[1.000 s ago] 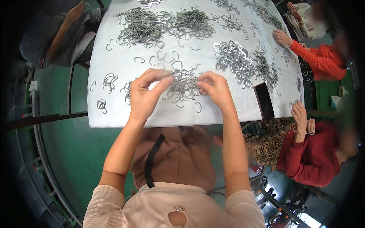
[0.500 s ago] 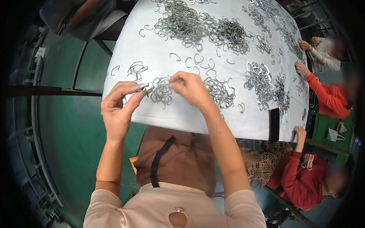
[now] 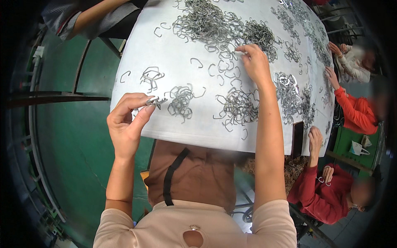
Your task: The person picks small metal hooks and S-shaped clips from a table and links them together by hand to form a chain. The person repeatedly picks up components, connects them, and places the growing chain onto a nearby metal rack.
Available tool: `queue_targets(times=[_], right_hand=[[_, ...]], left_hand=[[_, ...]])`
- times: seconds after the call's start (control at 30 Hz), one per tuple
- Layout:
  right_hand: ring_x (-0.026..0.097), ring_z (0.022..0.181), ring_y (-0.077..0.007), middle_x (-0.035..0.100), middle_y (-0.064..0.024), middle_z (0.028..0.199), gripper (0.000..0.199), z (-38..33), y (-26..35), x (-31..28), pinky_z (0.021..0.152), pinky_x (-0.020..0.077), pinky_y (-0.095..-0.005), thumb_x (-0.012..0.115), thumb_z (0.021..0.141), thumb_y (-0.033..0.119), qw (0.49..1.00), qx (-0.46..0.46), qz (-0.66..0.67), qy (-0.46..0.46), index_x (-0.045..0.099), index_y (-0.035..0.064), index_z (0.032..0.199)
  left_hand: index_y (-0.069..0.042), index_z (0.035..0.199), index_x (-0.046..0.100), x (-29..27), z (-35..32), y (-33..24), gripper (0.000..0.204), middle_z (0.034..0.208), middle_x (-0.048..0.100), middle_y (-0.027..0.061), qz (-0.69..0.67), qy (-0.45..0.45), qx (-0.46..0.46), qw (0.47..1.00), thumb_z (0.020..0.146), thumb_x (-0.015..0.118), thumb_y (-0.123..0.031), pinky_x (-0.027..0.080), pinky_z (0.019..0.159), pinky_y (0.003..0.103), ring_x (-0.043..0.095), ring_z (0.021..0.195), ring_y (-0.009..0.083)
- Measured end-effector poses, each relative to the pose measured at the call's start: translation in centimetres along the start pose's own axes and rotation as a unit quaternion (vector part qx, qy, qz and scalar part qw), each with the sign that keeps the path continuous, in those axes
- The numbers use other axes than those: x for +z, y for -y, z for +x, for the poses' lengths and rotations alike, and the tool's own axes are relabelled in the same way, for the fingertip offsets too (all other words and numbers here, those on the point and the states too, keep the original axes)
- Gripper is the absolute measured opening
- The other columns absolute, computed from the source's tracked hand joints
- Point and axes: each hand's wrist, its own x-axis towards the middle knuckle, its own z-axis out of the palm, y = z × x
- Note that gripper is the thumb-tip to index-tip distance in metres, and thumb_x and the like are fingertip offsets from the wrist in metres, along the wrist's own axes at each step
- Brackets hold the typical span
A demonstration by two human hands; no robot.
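Observation:
My left hand (image 3: pixel 128 122) pinches a small stack of bent metal wire clips (image 3: pixel 155 101) at the near left edge of the white table (image 3: pixel 165 49). My right hand (image 3: pixel 256 62) reaches far out over the table, its fingertips touching loose clips beside a large heap of clips (image 3: pixel 215 25). Between the hands lie smaller tangles of clips, one near my left hand (image 3: pixel 181 101) and one under my right forearm (image 3: pixel 237 107).
Other people sit along the right side: one in red (image 3: pixel 318 194), one in an orange sleeve (image 3: pixel 355 111), one in white (image 3: pixel 355 62). Another person's arm (image 3: pixel 95 16) rests at the top left. A dark phone (image 3: pixel 297 138) lies at the table's right edge. Green floor on the left.
My right hand has left the clips near my left hand and stretched forward to the far heap. My left hand has stayed at the table edge holding its clips.

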Motion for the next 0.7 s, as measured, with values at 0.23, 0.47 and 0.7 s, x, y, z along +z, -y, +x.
queue_targets(times=[0.23, 0.47, 0.7], right_hand=[[0.060, 0.099, -0.0284, 0.063, -0.0081, 0.098, 0.018, 2.7, -0.6, 1.5, 0.086, 0.0473, -0.0385, 0.058, 0.086, 0.009, 0.999, -0.023, 0.006, 0.038, 0.074, 0.0160, 0.092], [0.066, 0.087, -0.0333, 0.070, -0.0153, 0.091, 0.017, 1.0, 0.5, -0.3, 0.079, 0.0506, -0.0432, 0.068, 0.081, 0.024, 0.983, 0.127, -0.025, 0.133, 0.073, 0.0093, 0.090], [0.066, 0.084, -0.0326, 0.068, -0.0158, 0.088, 0.018, -3.3, 1.5, 0.8, 0.077, 0.0509, -0.0426, 0.065, 0.084, 0.014, 0.999, 0.040, -0.022, -0.010, 0.065, 0.0004, 0.096]], left_hand=[[0.003, 0.094, 0.069, 0.3, 0.5, -0.1, 0.016, 0.093, 0.064, 0.0096, -0.033, 0.003, -0.004, 0.999, 0.079, 0.066, 0.007, 0.046, 0.076, 0.025, 0.059, 0.086, 0.0139], [0.003, 0.094, 0.068, 1.1, 0.2, 0.2, 0.015, 0.092, 0.064, 0.0093, -0.019, 0.006, -0.001, 1.000, 0.079, 0.067, 0.007, 0.046, 0.075, 0.024, 0.059, 0.084, 0.0135], [0.002, 0.092, 0.067, 5.0, 0.0, 0.8, 0.011, 0.097, 0.062, 0.0078, -0.032, 0.055, -0.014, 0.998, 0.081, 0.065, 0.006, 0.046, 0.078, 0.025, 0.057, 0.089, 0.0132]])
